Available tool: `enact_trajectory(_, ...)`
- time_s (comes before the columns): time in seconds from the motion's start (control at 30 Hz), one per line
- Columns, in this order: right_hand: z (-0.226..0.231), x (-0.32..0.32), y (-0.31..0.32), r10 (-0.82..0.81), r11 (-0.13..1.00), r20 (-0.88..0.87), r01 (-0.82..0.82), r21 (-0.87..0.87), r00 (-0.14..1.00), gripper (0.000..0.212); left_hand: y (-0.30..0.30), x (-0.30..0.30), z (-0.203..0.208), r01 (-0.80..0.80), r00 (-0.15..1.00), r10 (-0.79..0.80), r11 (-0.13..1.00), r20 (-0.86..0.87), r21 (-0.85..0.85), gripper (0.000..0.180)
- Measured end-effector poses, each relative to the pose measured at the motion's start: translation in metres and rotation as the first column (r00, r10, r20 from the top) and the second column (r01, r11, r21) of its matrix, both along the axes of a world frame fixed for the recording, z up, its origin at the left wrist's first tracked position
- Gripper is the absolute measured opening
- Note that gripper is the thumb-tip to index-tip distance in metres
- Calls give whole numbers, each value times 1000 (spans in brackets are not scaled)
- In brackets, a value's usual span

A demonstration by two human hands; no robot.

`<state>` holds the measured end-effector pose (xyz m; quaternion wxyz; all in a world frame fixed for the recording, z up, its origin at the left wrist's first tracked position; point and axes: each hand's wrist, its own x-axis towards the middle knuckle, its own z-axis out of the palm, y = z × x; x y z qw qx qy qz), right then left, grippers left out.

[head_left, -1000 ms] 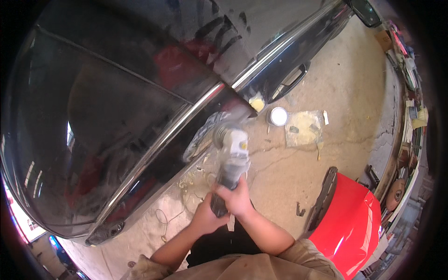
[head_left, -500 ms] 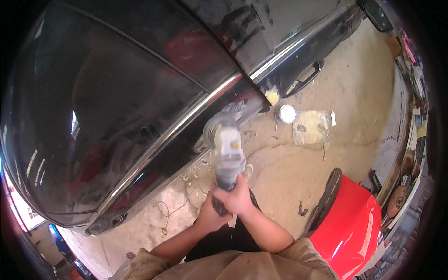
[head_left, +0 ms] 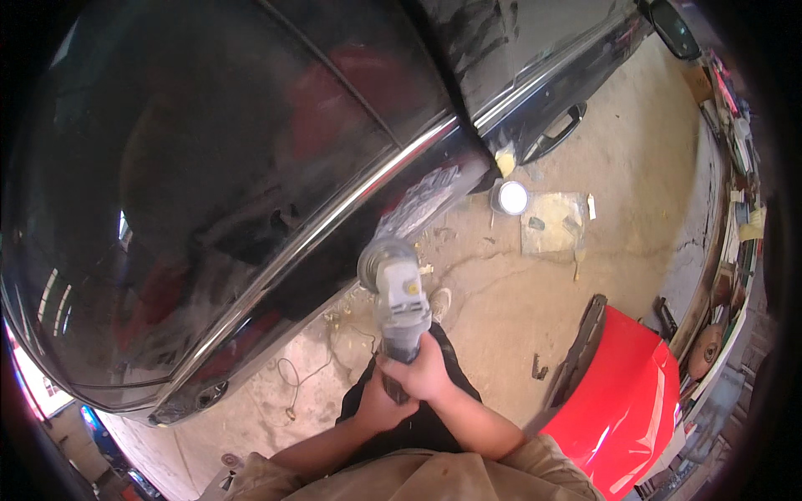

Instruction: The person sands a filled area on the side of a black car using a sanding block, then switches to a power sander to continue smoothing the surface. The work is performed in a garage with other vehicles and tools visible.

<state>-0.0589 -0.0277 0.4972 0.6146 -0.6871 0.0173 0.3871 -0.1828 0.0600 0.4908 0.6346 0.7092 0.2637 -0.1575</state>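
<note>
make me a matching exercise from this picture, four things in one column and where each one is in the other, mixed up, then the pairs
Things
1. power tool
2. red panel
3. round can
4. side mirror

Places
A. just left of the square sheet
B. near the picture's upper right rim
C. gripped by the left hand and right hand
D. lower right of the picture

Pairs: 1-C, 2-D, 3-A, 4-B
</note>
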Motion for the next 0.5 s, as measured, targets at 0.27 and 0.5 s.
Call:
enact_trajectory(0.27, -3, -16, 7, -9, 1000, -92, 7, -18, 996, 59, 10, -14, -5, -32, 999, 32, 999, -26, -33, 84)
enact_trajectory(0.5, -6, -26, 11, -58, 997, -44, 56, -44, 997, 54, 15, -20, -1, -13, 998, 10, 999, 66, 39, 76)
